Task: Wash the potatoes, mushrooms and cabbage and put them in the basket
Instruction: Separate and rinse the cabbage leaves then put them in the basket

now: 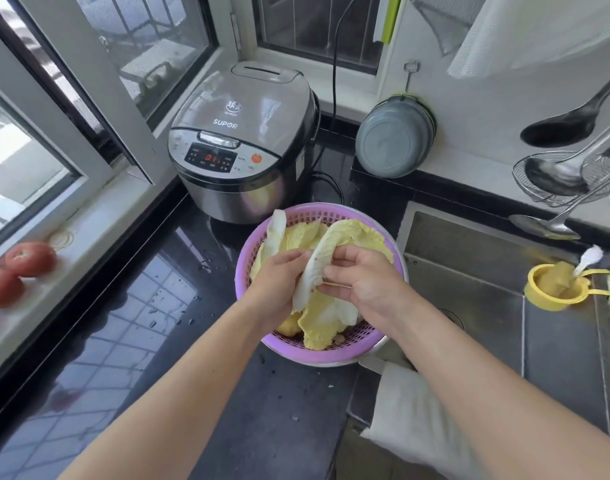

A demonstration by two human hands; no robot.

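Stretching dark and glossy from the window sill to the sink (pixel 469 289): the worktop (pixel 158 323), speckled with water drops and offering open room on the left and toward the near edge. Standing at the far end against the window corner, the cooker (pixel 241 147), just behind the basket. Sitting right at the worktop's right edge, touching the sink's rim: the purple basket (pixel 317 355), heaped with pale yellow cabbage (pixel 331 233) leaves. Peeking out low at the near left under the leaves, something yellowish that could be a potato, though hard to tell. Draping over the front edge beside the sink, a white cloth (pixel 407 420). Leaning against the wall behind the sink, a grey bowl (pixel 393 140); hanging further right, ladles (pixel 556 171) and a wire skimmer. Resting on the sill at far left, two tomatoes (pixel 29 259). Perching at the sink's right side, a yellow cup (pixel 553 289).

Hovering over the basket's middle, both hands meeting on one leaf (pixel 314 271). Curling around its white stalk from the left, the left hand (pixel 279 289), fingers (pixel 296 258) wrapping the rib. Pinching the same leaf from the right, the right hand (pixel 362 282), fingertips closing on the stalk's edge. Arching up between the two hands, the leaf, its frilly tip reaching toward the basket's far rim.
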